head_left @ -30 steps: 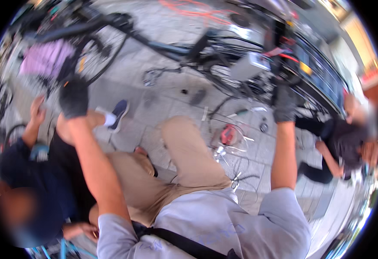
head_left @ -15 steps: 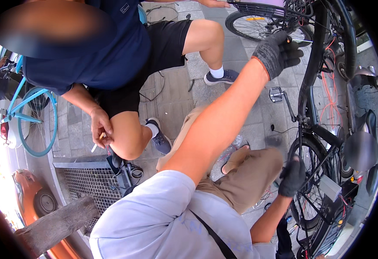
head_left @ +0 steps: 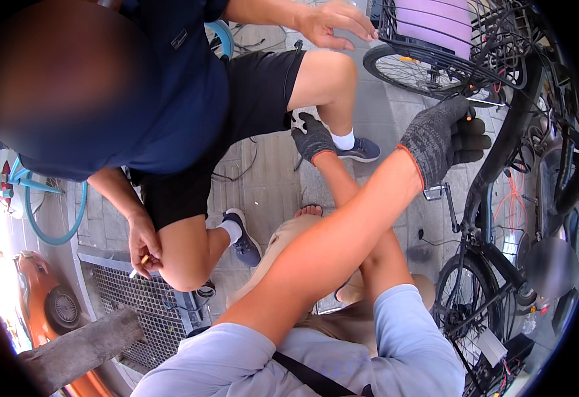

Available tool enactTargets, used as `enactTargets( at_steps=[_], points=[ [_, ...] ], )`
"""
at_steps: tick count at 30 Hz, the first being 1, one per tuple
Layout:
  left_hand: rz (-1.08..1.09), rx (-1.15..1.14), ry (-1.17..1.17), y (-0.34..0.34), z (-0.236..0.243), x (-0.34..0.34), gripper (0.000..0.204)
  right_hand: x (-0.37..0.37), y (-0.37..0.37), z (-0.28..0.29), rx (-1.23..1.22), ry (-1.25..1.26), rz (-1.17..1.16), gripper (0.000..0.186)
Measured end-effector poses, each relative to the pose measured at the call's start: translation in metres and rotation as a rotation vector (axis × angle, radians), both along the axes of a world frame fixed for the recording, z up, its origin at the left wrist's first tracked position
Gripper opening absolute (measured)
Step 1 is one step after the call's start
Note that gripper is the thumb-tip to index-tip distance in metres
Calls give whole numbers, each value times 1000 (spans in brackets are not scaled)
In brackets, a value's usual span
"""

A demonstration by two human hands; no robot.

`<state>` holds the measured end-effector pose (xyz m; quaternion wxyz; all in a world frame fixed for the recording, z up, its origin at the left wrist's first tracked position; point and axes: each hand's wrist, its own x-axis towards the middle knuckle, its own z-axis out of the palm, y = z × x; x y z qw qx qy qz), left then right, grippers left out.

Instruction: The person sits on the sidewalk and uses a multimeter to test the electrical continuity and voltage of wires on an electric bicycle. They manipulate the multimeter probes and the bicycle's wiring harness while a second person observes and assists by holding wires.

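Observation:
My left hand [head_left: 445,139], in a dark knit glove, grips a slim tool with an orange detail and thin metal shaft [head_left: 494,103] beside the bike's wire basket [head_left: 514,30]. My right hand [head_left: 312,135], also gloved, reaches under my left arm to near a co-worker's knee [head_left: 319,63], its fingers curled round something small and pale that I cannot make out.
A co-worker [head_left: 183,106] squats at left, a cigarette in one hand [head_left: 145,248]. A black bicycle [head_left: 474,278] runs along the right. A turquoise bike [head_left: 51,235], an orange scooter [head_left: 41,284], a metal grate [head_left: 130,298] and a wooden post [head_left: 81,344] are at left.
My view has swung left toward the co-worker. My right hand has left the bike's lower part and crossed leftward under my left arm. My left hand still has the slim tool near the basket.

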<state>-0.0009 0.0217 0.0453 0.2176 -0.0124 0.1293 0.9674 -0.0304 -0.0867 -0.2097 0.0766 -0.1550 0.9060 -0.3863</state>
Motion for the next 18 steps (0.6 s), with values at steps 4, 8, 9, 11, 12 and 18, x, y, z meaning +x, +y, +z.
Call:
enactTargets(
  at_steps=[4,8,9,11,12,18],
  points=[
    [17,17,39,-18,-11,-10,25,-16,-31,-10,-54,-39,15,39],
    [5,65,80,-21,-21,-21,25,-18,-27,-10,-153,10,43,31],
    [-4,60,74,-22,-21,-23,25,-16,-24,-5,-196,-19,43,31],
    [27,33,42,-21,-16,-21,25,-6,-17,7,-293,-34,-9,27],
    [24,32,40,-23,-16,-20,24,0,-11,14,-360,50,-15,25],
    [20,39,55,-38,-20,-25,19,39,67,115,-320,580,-91,18]
  ],
)
